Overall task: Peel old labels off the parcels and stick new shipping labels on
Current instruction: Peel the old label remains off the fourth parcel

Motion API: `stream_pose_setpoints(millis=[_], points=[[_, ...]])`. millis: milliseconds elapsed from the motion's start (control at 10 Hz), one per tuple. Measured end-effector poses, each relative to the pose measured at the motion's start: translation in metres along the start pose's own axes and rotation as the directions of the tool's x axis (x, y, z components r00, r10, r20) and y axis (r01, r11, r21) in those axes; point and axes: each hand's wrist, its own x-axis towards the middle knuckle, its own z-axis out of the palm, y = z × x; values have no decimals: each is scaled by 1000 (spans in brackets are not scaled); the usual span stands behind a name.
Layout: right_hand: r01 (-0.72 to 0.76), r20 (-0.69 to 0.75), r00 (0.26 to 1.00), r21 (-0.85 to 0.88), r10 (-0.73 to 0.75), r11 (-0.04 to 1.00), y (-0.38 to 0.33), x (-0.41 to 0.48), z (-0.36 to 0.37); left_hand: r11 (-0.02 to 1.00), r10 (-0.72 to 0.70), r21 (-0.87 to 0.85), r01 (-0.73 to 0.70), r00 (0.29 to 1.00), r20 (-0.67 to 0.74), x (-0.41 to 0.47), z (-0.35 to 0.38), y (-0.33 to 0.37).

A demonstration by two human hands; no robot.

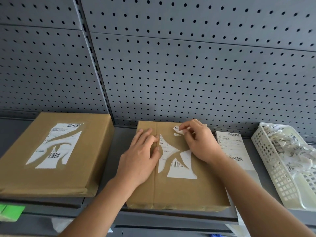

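We log centre parcel (pixel 177 190) flat on shelf (pixel 119 139), at front edge. Left hand (pixel 142 156) released, fingers straight, pressing parcel top beside torn old label (pixel 179 165). Right hand (pixel 200 142) pinches white label scrap (pixel 178 130) at label's far corner. New label sheet (pixel 234 147) just right of parcel, then basket (pixel 273 171) of paper scraps. Second parcel (pixel 51 151) at left, label torn. Pegboard (pixel 188 65) behind.

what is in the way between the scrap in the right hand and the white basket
Nothing visible blocks it. Only a flat label sheet lies on the shelf between the parcel and the basket; the right hand, pinching the scrap, could pass over it.
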Motion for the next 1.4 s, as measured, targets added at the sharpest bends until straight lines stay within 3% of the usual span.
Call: stream_pose_setpoints(millis=[400,800,1100,1400], points=[[169,14,986,-105,-168,980,6,4,8,1000,-1,-8,2,1000,3,-1,-1,1],[244,118,966,-133,-229,961,12,5,3,1000,2,5,-2,1000,5,-1,0,0],[106,127,989,-285,-72,953,2,4,11,1000,0,-1,0,1000,4,0,0,0],[-84,26,996,-143,88,986,0,10,9,1000,-2,-13,2,1000,-4,-1,0,0]])
